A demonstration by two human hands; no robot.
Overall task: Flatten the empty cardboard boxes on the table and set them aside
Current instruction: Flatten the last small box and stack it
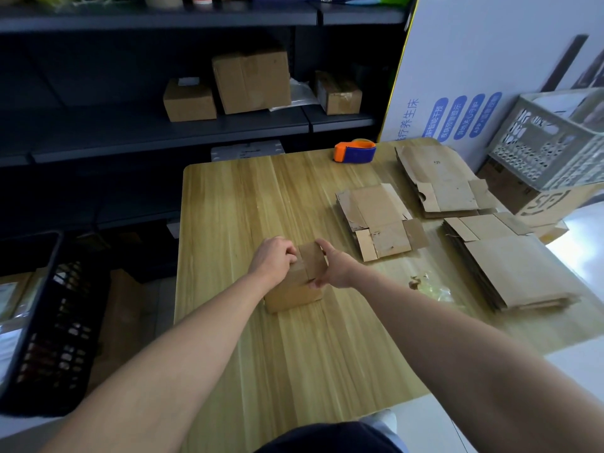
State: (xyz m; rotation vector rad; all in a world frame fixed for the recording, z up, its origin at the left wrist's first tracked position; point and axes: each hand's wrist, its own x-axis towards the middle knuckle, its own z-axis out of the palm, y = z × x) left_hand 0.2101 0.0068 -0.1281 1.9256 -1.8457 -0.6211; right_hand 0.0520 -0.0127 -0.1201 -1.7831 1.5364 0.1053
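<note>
We see a small cardboard box (295, 282) standing on the counter (261, 197), a little left of the middle and toward the near side. Both hands are on it. The left hand (273, 258) sits on the box's top left edge with its fingers curled over it. The right hand (336, 266) grips the top flap from the right, fingers hooked over the far edge and thumb at the near edge. The box is not yet flattened; its top looks closed, with a seam running across it.

To the right of the hands lie three piles of flattened boxes, all well apart from the small box: a middle pile (380, 220) nearest it, a far pile (441, 181) behind that, and a thick near pile (510, 273) by the counter's right edge. A crumpled clear scrap (431, 287) lies between the right forearm and the near pile. An orange and blue tape dispenser (354, 152) rests at the far edge of the counter.

Beyond the right edge a grey crate (552, 138) sits on top of a printed carton (542, 201). A white printed board (474, 76) leans behind the counter. On the left stands a black basket (55, 322), and a dark shelf (163, 129) behind carries three closed boxes (251, 80). Nothing lies between the small box and the piles.
</note>
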